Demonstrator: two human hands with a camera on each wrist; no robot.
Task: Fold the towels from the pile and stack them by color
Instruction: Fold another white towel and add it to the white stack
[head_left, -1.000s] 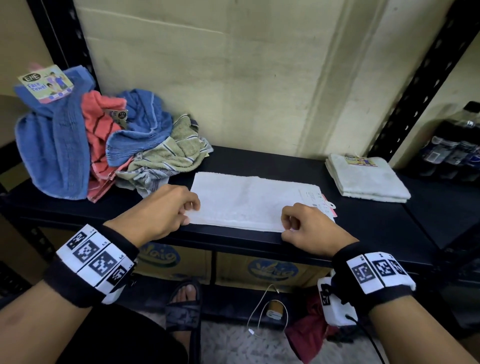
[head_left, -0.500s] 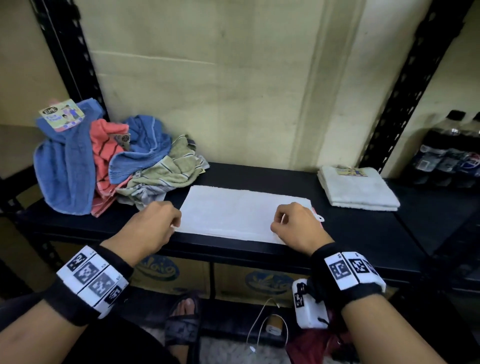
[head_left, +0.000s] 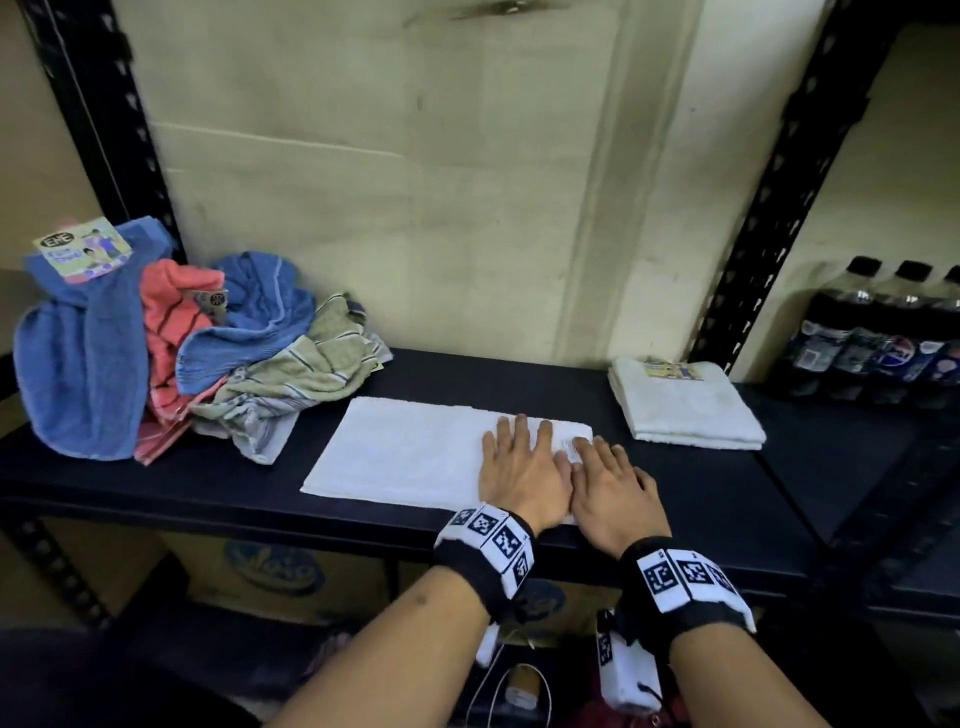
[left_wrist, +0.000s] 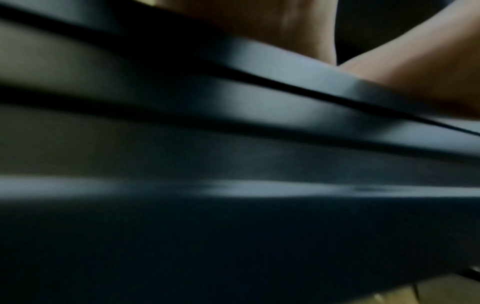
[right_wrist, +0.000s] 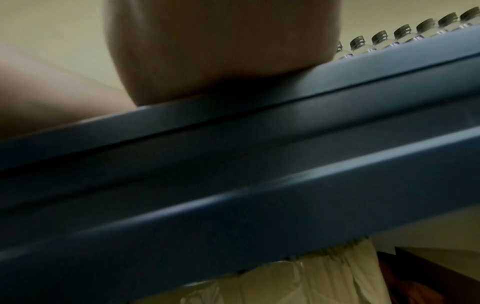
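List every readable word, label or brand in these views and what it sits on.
"ENE": card tag on the blue towel in the pile; its smaller print is blurred.
Tag on the folded white towel: unreadable.
Bottle labels: too blurred.
Logo on box under the shelf: too dark.

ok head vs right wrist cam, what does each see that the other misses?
Head only: both the left hand and the right hand flat on the white towel, the unfolded pile, the folded white stack.
Right wrist only: the underside of the shelf edge, pale plastic below it.
Both: the black shelf, the wall, capped bottles at right.
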